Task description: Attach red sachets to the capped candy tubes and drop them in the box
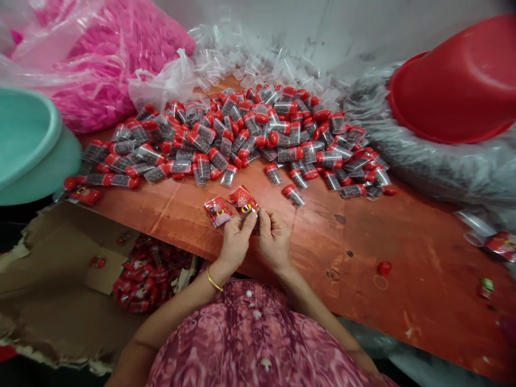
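My left hand is closed, thumb and fingers pinching the near edge of a small red printed packet. My right hand is closed too, its thumb and forefinger meeting at the same packet's right corner; the exact grip is partly hidden by the fingers. A second red packet lies just left of it, beside my left fingers. Beyond the hands, a heap of clear tubes with red caps spreads over the reddish table. A few tubes, such as one red-capped tube, lie nearer to me.
A torn cardboard box with many red packets sits below at left. A teal tub and a pink-filled bag flank the heap. Clear tubes lie behind. At right, a red bucket rests on a plastic bag.
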### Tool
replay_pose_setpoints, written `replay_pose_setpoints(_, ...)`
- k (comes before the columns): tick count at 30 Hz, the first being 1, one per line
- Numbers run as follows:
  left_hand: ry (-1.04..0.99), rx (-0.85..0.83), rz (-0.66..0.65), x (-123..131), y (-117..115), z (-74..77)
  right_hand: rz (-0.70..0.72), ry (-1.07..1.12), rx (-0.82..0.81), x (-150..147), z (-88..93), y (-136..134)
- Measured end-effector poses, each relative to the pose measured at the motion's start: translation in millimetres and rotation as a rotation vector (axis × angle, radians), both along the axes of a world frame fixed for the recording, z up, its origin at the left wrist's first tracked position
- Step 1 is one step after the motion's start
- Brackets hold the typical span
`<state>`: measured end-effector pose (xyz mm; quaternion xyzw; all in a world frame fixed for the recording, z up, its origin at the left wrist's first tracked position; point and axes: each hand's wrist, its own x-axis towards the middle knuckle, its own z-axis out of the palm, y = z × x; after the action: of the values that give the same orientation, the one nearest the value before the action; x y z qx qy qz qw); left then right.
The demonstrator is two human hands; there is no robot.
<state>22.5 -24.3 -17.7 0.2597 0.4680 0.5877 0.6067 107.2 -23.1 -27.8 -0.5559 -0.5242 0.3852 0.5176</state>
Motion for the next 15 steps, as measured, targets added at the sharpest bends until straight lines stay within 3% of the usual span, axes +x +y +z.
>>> replay_pose_setpoints(4,-0.035,0.026,-0.005,-1.0,-0.8,0.1,0.058,0.062,-0.045,1.5,0.4,2.8)
replay_pose_setpoints(10,-0.083,-0.001,0.017,-17.0,9.4,15.5,0.319,0.289,-0.114,9.2,4.4,1.1)
replay_pose_setpoints(15,-0.154,-0.115,-0.026,-16.7,4.7,19.7,0.212,0.366,-0.112,9.8,1.6,5.8)
